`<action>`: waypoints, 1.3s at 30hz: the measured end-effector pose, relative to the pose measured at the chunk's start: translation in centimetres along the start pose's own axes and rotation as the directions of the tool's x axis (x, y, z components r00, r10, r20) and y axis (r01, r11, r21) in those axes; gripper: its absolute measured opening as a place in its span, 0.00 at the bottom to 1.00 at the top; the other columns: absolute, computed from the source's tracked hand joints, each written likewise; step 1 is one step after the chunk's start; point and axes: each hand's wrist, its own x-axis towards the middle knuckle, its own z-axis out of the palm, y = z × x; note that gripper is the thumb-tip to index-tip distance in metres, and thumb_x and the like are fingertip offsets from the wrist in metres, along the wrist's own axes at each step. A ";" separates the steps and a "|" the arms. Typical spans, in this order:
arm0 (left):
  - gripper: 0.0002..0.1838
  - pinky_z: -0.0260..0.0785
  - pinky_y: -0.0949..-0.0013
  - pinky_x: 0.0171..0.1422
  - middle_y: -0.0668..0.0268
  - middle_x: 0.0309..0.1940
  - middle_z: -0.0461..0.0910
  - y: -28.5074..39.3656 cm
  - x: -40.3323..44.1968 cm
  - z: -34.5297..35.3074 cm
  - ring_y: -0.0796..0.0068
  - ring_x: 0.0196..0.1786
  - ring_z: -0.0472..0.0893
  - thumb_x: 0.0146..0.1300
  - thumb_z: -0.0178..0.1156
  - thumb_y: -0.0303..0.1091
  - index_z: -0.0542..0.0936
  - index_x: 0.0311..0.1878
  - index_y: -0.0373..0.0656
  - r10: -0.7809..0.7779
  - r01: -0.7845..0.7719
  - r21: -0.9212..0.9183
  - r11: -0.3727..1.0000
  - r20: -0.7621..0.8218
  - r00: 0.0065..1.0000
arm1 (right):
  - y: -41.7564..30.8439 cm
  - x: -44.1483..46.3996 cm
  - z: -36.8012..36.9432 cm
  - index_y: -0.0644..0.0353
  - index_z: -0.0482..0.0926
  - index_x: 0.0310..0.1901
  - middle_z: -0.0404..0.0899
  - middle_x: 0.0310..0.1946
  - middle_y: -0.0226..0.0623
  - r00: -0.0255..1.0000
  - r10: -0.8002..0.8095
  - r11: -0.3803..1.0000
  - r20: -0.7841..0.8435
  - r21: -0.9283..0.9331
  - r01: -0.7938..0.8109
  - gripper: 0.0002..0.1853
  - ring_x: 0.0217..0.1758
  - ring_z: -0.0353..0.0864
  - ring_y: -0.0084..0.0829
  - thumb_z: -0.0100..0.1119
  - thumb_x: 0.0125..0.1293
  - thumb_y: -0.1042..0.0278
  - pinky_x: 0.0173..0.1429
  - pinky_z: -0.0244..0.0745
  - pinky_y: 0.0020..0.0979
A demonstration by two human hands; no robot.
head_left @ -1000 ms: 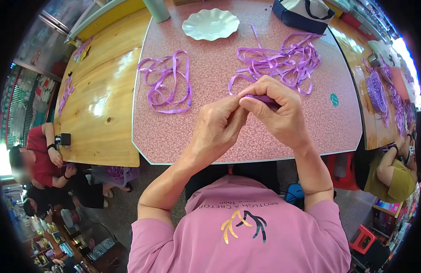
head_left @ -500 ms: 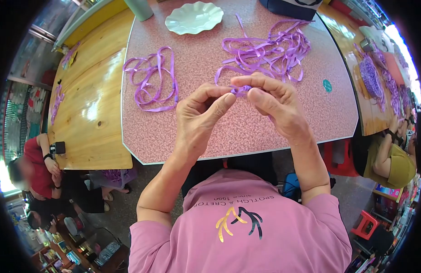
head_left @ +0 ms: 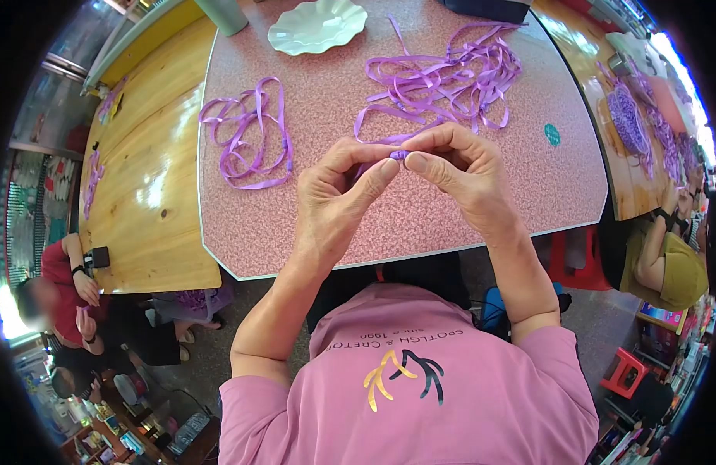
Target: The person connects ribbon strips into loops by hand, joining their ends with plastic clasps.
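Between my two hands a small knotted piece of purple ribbon (head_left: 399, 156) is pinched, above the pink speckled table (head_left: 311, 232). Thumb and forefinger of my left hand (head_left: 338, 190) grip its left side. My right hand (head_left: 470, 174) pinches the right side the same way, the fingertips of both hands nearly meeting. Just beyond the hands lies a tangled heap of purple ribbon (head_left: 451, 77), with one strand running down behind my fingers. A looser coil of purple ribbon (head_left: 253, 143) rests on the table to the left.
A pale scalloped dish (head_left: 317, 27) and a green cylinder (head_left: 223, 14) stand at the far edge, near a dark bag (head_left: 489, 8). Wooden tables (head_left: 149, 178) flank both sides. People sit at left and right. A red stool (head_left: 575, 260) is below the right edge.
The knot between my fingertips has become tighter and smaller, and my fingertips have come closer together. The view has shifted slightly. The person at left has raised a hand.
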 end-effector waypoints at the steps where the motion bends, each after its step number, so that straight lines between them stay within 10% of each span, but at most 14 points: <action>1: 0.08 0.65 0.81 0.40 0.73 0.36 0.76 0.0 0.0 0.0 0.88 0.37 0.72 0.65 0.67 0.27 0.84 0.45 0.37 -0.003 0.003 0.002 1.000 -0.001 1.000 | 0.3 0.0 0.0 0.62 0.82 0.45 0.83 0.39 0.29 0.999 -0.038 0.999 -0.005 -0.023 0.038 0.07 0.39 0.78 0.15 0.65 0.67 0.74 0.44 0.73 0.17; 17: 0.06 0.63 0.80 0.40 0.73 0.35 0.75 -0.4 -0.1 0.1 0.87 0.36 0.72 0.65 0.66 0.28 0.85 0.44 0.37 0.140 -0.140 0.079 0.987 0.008 0.990 | 0.0 -0.4 0.2 0.64 0.82 0.43 0.80 0.41 0.31 0.922 -0.381 0.862 0.070 -0.335 0.381 0.07 0.39 0.75 0.14 0.62 0.64 0.84 0.38 0.69 0.16; 26: 0.08 0.53 0.79 0.36 0.77 0.30 0.74 -1.4 0.2 -0.5 0.87 0.31 0.63 0.65 0.68 0.34 0.86 0.42 0.40 -0.051 0.080 -0.327 0.942 0.097 0.994 | 0.1 -0.7 0.5 0.66 0.82 0.43 0.79 0.41 0.31 0.942 -0.336 0.922 -0.002 -0.204 0.328 0.07 0.38 0.75 0.13 0.62 0.64 0.85 0.38 0.69 0.16; 39: 0.07 0.61 0.82 0.41 0.74 0.34 0.78 -0.9 0.1 -0.3 0.88 0.36 0.72 0.64 0.68 0.31 0.86 0.42 0.39 0.000 0.010 -0.189 0.982 0.053 0.999 | -0.6 -0.8 1.0 0.64 0.83 0.40 0.80 0.37 0.33 0.903 -0.430 0.838 0.001 -0.373 0.399 0.08 0.35 0.76 0.16 0.66 0.60 0.84 0.33 0.69 0.18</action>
